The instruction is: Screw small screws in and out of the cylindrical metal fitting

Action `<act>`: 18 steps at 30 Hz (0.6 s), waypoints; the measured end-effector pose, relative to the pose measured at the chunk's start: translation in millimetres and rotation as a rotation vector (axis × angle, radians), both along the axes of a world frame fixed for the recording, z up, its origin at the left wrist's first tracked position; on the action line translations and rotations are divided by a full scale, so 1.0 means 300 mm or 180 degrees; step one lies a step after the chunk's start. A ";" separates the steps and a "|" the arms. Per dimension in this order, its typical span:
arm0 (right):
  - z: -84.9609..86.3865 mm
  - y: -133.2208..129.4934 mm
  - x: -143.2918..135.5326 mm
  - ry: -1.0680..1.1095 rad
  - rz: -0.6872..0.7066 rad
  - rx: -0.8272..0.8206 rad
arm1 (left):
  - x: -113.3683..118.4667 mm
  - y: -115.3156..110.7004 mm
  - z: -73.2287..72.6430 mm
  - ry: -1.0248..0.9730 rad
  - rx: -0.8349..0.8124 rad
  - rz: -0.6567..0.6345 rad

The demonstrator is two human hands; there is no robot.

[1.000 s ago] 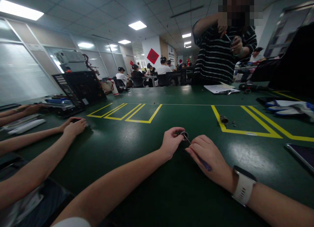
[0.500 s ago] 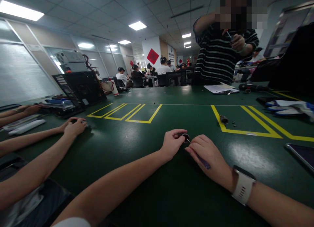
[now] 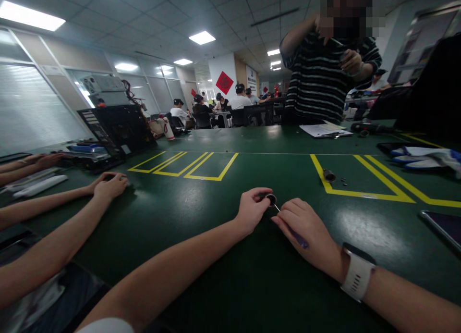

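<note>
With the dial centred on a small round metal part, that part is being pinched at nine o'clock between the thumb and fingers of the left hand, which is being kept narrow around it. Whether the part is being supported by the green table as well cannot be told. At four o'clock, a slim tool with a purple handle is being gripped by the closed right hand, and its thin shaft is being pointed up at the open mouth of the part; how far the tip is being inserted cannot be seen. A pale-strapped watch is being worn on the right wrist, further along four o'clock. Between two and three o'clock, a metal cylinder is lying across yellow tape, with a few small dark pieces being seen just beside it. Well out at three o'clock, white and blue gloves are being seen above a dark flat device cut off by the frame edge. Between one and two o'clock, a clipboard is lying near the far edge, and at one o'clock a thin tool is being held up by a co-worker in a striped shirt. At nine o'clock, a dark object, too hidden to identify, is being held by a neighbour's hands, below a black metal case.
</note>
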State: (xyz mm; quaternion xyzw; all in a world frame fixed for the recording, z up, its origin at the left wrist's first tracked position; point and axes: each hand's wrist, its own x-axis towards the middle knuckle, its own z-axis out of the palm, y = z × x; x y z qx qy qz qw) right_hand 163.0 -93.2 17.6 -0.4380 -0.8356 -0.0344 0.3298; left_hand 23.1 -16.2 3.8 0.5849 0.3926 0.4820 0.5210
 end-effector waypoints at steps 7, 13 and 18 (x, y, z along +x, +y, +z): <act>-0.004 0.003 -0.001 -0.0020 -0.0069 0.0066 | 0.002 0.003 -0.008 -0.0125 -0.0011 -0.0026; -0.007 0.002 0.003 -0.0017 -0.0074 0.0079 | 0.003 0.000 -0.004 -0.0102 0.0005 -0.0055; -0.007 0.003 0.001 -0.0037 -0.0066 0.0139 | 0.007 -0.001 -0.005 -0.0176 -0.0096 0.0009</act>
